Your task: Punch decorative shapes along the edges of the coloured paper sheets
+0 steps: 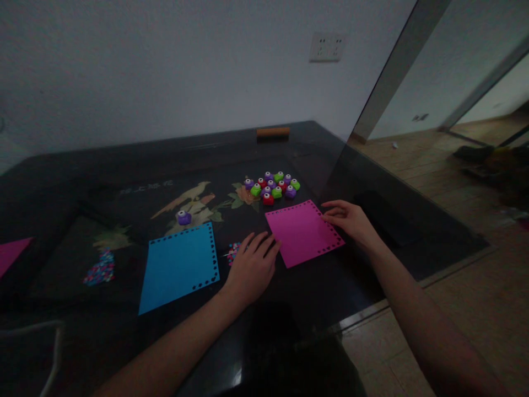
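Note:
A pink sheet of paper lies on the dark table, with small dark shapes along its top, right and part of its bottom edge. My left hand rests palm down with its fingers spread, fingertips at the sheet's left edge. Partly under this hand is a small pile of coloured paper bits. At the sheet's right edge is my right hand, fingers loosely apart, a fingertip touching the paper. Beyond the sheet stands a cluster of purple, green and red craft punches, each with a round white eye.
Left of my hands lies a blue sheet with similar edge shapes. A purple punch stands behind it. Farther left are more paper bits and another pink sheet. A brown roll lies near the wall.

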A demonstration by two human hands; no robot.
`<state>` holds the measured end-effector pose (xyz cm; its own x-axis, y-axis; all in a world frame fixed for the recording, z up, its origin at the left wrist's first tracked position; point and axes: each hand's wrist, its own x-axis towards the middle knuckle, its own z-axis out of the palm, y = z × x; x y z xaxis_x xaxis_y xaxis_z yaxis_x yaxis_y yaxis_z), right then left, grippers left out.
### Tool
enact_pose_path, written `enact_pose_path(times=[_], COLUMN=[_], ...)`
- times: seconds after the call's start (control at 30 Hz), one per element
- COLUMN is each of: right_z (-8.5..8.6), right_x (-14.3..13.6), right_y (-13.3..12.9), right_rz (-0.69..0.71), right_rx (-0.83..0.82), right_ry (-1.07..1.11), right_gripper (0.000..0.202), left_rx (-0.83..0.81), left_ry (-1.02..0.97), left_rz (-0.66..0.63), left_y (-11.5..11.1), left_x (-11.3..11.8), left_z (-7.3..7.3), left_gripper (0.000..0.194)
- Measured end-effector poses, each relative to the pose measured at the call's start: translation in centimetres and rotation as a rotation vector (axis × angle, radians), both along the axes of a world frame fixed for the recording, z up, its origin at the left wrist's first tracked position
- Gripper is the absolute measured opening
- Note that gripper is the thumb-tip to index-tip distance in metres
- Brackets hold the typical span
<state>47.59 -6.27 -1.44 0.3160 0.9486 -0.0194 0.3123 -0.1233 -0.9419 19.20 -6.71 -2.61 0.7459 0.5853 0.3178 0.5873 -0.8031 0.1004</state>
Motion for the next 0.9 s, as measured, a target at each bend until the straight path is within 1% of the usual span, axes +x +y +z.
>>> enact_pose_path(times=[0.1, 0.33, 0.57, 0.67, 0.9], right_z=[0.0, -0.3, -0.8, -0.9, -1.1], right_x=[0.2, 0.5, 0.8, 0.9, 1.1], right_y=[0.0, 0.1, 0.3, 0.3, 0.5], right_rz=[-0.021, 0.007, 0.063, 0.065, 0.070], right_rx=[0.016, 0.021, 0.019, 0.016, -0.004], right_ry=[-0.041, -0.113, -0.221, -0.273, -0.316], right_gripper=[0.035, 0.031, 0.027, 0.026, 0.025], left_rx=[0.000, 0.003, 0.002, 0.006, 0.002], left_ry=[-0.006, 0.001, 0.002, -0.001, 0.010], left_rz=[-0.001, -0.007, 0.002, 0.000, 0.001], left_y=[0.0, 0.0, -0.1, -0.1, 0.0], left_x=[0.0, 0.1, 0.0, 0.0, -0.1], left_z=[0.0, 0.1, 0.1, 0.2, 0.0], left_gripper=[0.038, 0.039, 0.038, 0.039, 0.038])
